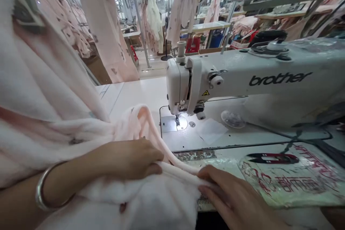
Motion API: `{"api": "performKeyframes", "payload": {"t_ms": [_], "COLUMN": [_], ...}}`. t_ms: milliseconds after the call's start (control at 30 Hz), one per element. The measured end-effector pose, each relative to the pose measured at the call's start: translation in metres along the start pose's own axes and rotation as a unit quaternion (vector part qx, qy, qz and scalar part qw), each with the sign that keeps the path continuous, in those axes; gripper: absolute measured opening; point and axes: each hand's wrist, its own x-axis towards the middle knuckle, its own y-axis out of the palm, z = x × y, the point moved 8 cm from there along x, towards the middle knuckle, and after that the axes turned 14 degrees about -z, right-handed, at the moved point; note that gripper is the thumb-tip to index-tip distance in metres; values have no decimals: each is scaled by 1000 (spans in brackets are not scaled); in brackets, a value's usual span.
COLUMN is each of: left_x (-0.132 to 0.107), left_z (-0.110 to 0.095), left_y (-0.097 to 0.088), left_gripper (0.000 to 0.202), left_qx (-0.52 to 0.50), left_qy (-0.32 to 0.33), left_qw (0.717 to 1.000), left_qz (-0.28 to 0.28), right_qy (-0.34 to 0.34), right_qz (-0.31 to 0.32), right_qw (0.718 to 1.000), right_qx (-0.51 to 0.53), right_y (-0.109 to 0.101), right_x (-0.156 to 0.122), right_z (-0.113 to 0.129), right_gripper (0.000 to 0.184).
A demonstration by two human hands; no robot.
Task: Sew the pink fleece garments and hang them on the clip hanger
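Two hands, left [126, 160] and right [231, 199], closed on pink printed fabric [145, 201] between them.

Head-worn camera faces forward and down — close above the left hand [126, 160] and right hand [231, 197].

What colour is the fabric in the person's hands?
The fabric is pale pink with dark motifs, head view.

The sewing machine's arm [242, 70] bears the brand "brother".
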Motion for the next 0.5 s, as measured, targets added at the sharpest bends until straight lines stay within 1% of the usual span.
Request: {"api": "performKeyframes", "payload": {"t_ms": [33,100,200,267,333,367,400,433,500], "left_x": [3,8,12,14,16,17,20,23,28], "left_z": [3,9,13,12,7,2,-7,-18,-39], "left_y": [3,5,7,6,2,0,-1,-1,2], "left_gripper": [29,28,27,26,22,17,12,9,10], "left_qx": [8,18,35,71,147,185,210,216,177], "left_qy": [-3,-13,-30,-44,-69,-68,-54,-25,52], "left_qw": [1000,1000,999,996,987,979,973,968,963], "left_qz": [9,15,28,20,-18,-49,-86,-126,-194], "right_qy": [32,61,61,67,60,49,35,23,17], "right_qz": [29,57,58,60,48,40,31,24,23], "right_qw": [999,996,996,996,996,997,998,999,999], "right_qx": [11,11,-11,-26,-37,-40,-42,-42,-29], "right_y": [5,11,14,16,15,15,14,14,16], "right_x": [6,17,31,36,39,40,41,42,44], "right_z": [-5,-7,-1,0,2,3,5,6,5], "right_gripper": [10,9,11,10,11,12,13,14,15]}}
